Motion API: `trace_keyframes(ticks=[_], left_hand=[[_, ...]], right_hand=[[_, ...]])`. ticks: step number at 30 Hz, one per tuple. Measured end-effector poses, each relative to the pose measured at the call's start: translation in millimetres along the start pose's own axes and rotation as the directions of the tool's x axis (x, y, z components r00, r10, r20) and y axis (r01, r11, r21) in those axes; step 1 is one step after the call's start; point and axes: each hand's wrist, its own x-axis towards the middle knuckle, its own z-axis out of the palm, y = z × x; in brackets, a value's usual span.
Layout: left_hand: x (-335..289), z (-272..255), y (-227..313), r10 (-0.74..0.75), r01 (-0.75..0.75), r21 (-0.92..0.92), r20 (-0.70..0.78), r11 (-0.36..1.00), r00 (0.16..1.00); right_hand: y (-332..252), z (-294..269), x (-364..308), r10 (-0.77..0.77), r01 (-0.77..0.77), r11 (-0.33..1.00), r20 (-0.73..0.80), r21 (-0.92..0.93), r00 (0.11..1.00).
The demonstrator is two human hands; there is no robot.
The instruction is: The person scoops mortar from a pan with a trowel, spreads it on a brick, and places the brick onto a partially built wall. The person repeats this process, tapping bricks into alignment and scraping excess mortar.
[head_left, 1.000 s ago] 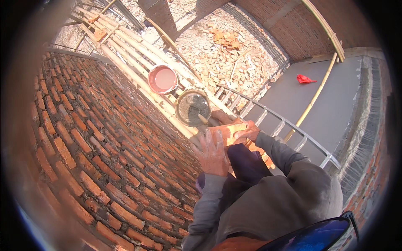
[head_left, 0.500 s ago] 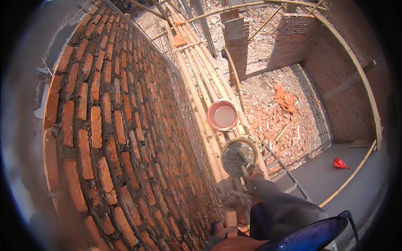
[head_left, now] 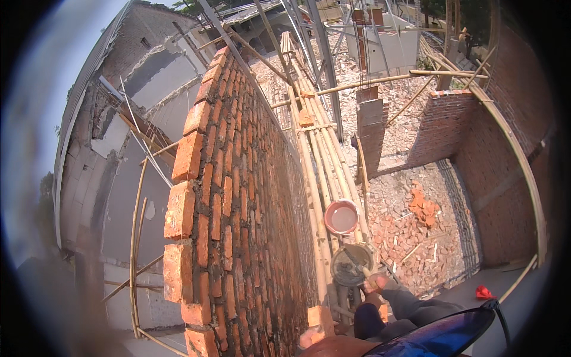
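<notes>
My left hand (head_left: 310,337) is closed round an orange-red brick (head_left: 322,320), low in the view beside the brick wall (head_left: 229,202). My right hand (head_left: 375,282) grips the handle of a trowel (head_left: 364,270), whose blade reaches into a bucket of grey mortar (head_left: 336,275). That bucket stands on the bamboo pole platform (head_left: 319,178), just ahead of my knees. Behind it sits a reddish bucket (head_left: 341,217) with pale liquid in it. My arms and knees cover part of the platform.
On the left runs the wall's uneven top edge (head_left: 179,211). Brick rubble (head_left: 410,229) covers the ground at right, far below the platform. Loose bricks (head_left: 306,118) lie farther along the poles. A bamboo rail (head_left: 523,154) curves along the right side.
The view has tilted up, showing the wall top and buildings beyond. The brick in my left hand has come up beside the wall. My right hand still holds the trowel at the mortar bucket.
</notes>
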Motion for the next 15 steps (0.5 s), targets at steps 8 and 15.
trace_keyframes(ticks=[8,15], left_hand=[[-47,109,140,0.713,-0.700,0.173,-0.014,0.693,0.701],[-54,159,178,0.707,-0.725,-0.161,-0.161,0.670,0.689]], right_hand=[[-255,102,-103,0.235,-0.189,0.899,0.071,-0.395,0.969],[-329,211,-120,-0.128,0.101,0.990,0.347,0.096,0.929]])
